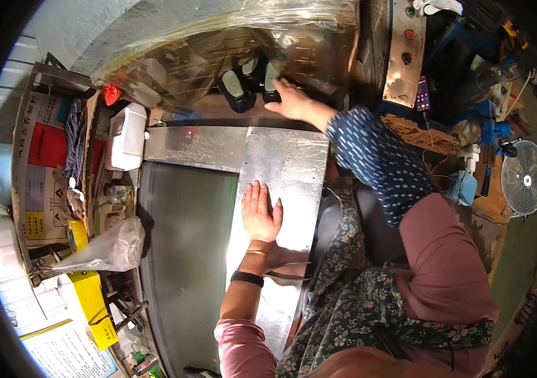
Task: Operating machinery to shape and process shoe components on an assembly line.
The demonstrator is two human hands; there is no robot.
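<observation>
My left hand [261, 214] lies palm down, fingers stretched, on a shiny metal plate [287, 164] beside a dark, smooth belt-like surface [186, 252]. A gold bangle and a black band circle that wrist. My right hand [297, 104], in a dark patterned sleeve cover, reaches to the far side with fingers apart. Its fingertips are at or just beside a black piece with a pale grey-green top [271, 72]; I cannot tell whether they touch. A similar black piece [234, 88] stands to its left, with another dark one partly hidden between them.
Clear plastic sheeting [186, 57] hangs behind the black pieces. Left stand a white plastic container [126, 135], a clear bag [114, 246] and a yellow box [95, 309]. At right are a button panel [404, 57], a phone [422, 94] and a small fan [525, 178].
</observation>
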